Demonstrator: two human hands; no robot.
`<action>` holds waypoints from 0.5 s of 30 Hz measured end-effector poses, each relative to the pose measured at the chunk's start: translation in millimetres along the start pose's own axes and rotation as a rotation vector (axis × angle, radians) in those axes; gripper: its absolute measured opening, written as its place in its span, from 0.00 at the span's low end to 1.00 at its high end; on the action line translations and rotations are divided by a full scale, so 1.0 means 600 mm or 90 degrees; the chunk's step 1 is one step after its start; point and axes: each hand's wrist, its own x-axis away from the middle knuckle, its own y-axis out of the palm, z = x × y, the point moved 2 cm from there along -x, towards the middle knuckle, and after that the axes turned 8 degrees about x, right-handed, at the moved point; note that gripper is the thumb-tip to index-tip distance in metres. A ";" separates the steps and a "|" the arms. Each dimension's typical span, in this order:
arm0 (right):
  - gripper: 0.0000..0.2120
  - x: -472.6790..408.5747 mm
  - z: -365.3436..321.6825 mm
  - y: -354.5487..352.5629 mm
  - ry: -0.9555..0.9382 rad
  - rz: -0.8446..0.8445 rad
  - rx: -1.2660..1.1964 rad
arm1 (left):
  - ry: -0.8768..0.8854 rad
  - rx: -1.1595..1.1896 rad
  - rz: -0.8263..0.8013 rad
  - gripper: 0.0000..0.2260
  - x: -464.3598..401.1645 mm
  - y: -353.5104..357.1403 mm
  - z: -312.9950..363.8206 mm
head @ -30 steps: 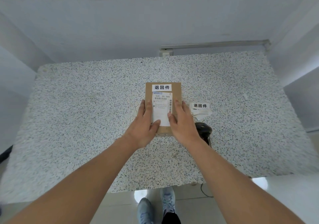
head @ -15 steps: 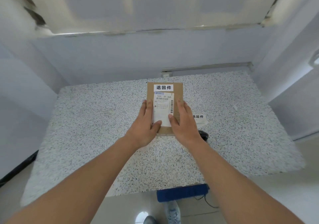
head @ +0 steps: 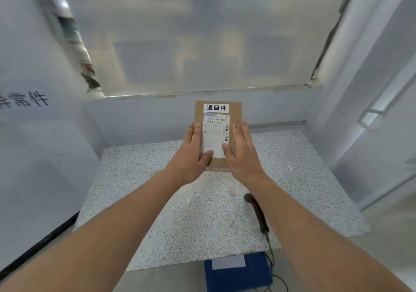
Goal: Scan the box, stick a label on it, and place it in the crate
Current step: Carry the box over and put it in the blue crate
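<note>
A flat brown cardboard box is held up in the air above the speckled table. It carries a white label with black characters at its top and a white shipping slip with barcodes below. My left hand grips its left edge and my right hand grips its right edge, thumbs on the slip. A blue crate with a white tag sits below the table's near edge.
A black barcode scanner lies on the table at the right, its cable running down past the crate. White walls close in the table on the left, back and right; a frosted window is behind.
Both hands have lifted the box off the table and up toward the back wall. The view has pulled back, so the blue crate now shows below the table edge.
</note>
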 end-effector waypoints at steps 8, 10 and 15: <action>0.34 0.029 -0.071 -0.124 -0.084 0.009 0.012 | 0.039 -0.042 0.089 0.40 0.051 -0.065 0.116; 0.34 0.046 -0.086 -0.152 -0.112 0.011 0.006 | 0.056 -0.047 0.110 0.40 0.076 -0.078 0.148; 0.35 0.101 -0.117 -0.212 -0.187 0.001 0.001 | 0.067 -0.065 0.158 0.39 0.154 -0.097 0.215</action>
